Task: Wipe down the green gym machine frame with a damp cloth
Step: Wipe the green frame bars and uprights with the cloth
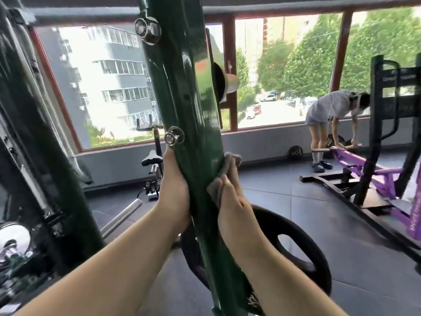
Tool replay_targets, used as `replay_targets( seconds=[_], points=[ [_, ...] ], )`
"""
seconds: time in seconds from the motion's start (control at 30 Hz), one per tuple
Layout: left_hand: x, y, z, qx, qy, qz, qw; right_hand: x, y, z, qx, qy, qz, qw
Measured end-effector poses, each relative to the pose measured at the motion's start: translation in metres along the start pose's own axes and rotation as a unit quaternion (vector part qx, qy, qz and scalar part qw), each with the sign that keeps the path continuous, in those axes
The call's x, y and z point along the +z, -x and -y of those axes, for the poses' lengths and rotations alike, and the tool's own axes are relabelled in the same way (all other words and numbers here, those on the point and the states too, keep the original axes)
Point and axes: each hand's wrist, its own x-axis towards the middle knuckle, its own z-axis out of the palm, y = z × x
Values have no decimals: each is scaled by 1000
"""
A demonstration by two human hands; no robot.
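**Both hands on the green post, cloth under the right**

A glossy green post (193,133) of the gym machine frame rises between the two hands and leans slightly to the left toward its top. The left hand (174,190) is wrapped around the post's left edge, fingers hidden behind the metal, the thumb side pointing up toward a chrome knob (174,136) that sits just above it. The right hand (232,197) is closed on a grey-brown cloth (224,176) and presses it flat against the post's right edge; the cloth bunches above and to the left of the fingers and touches the paint. The two hands lie at about the same height, apart, with only the post between them.

A second chrome knob (147,28) is fixed to the post well above the left hand. Below the right forearm, behind the post, a black weight plate (293,245) with an oval grip hole lies low near the floor. A steel bar (120,218) slants to the left of the left forearm, and a second dark green upright (43,142) stands further left. Beyond the left hand an exercise bike (152,165) stands by the window (100,87). Far to the right of the right hand, a person (330,124) in a grey shirt bends over a purple machine (373,172).
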Motion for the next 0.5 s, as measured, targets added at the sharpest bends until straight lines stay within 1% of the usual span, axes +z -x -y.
replay_targets(
  seconds=[0.07,0.13,0.17,0.23,0.27,0.3,0.37,0.43,0.5],
  points=[
    [-4,0,-1,9,-4,6,1000,-1,-30,29,-35,-30,-5,999],
    [-7,-1,-1,23,1,9,1000,0,-43,45,-73,-10,-15,997],
    [-8,-2,0,21,5,14,1000,1,-40,42,-84,15,-21,996],
    [-5,0,0,1,12,29,1000,-1,-18,11,-100,15,-20,995],
    [-3,1,1,-4,15,35,999,-5,-3,-10,-93,2,-20,995],
    [-3,1,1,-5,12,41,999,-10,12,-28,-66,-7,-22,998],
    [-3,1,2,4,0,32,999,-17,20,-42,26,-16,-6,1000],
    [-2,2,3,18,-6,-3,1000,-21,5,-37,85,-46,-13,995],
    [-2,2,5,33,-18,-14,999,-21,-20,-6,90,-71,-5,993]
  ],
)
